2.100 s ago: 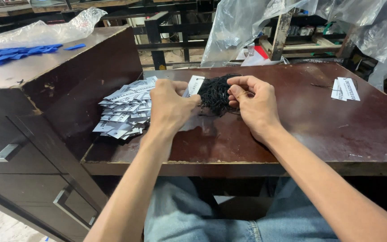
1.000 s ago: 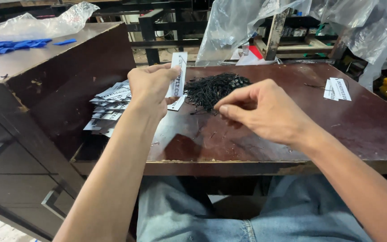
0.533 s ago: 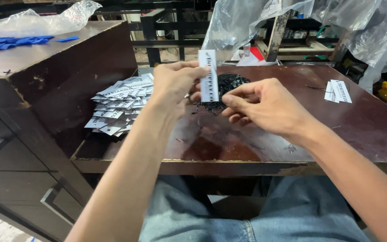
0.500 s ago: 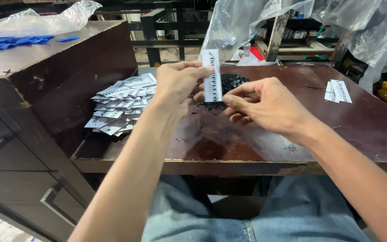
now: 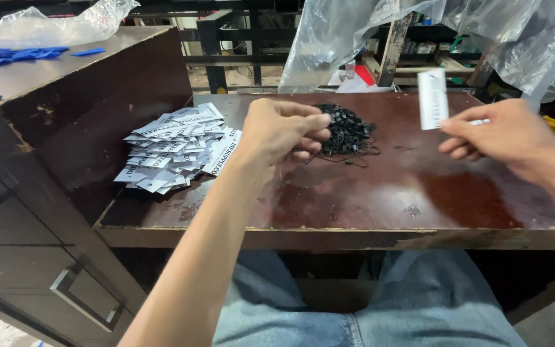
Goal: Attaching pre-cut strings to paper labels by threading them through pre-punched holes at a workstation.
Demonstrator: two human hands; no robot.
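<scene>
Right hand (image 5: 505,135) pinches a white paper tag (image 5: 432,99) clear, while left hand (image 5: 284,128) fingers close at the black string-loop pile (image 5: 347,128), seemingly picking one.

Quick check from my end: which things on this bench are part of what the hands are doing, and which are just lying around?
In use:
- white tag, pinched upright in the right hand
- heap of black strings, by the left hand
- pile of white tags

Lying about:
- blue pieces on the cabinet top
- clear plastic sheeting
</scene>
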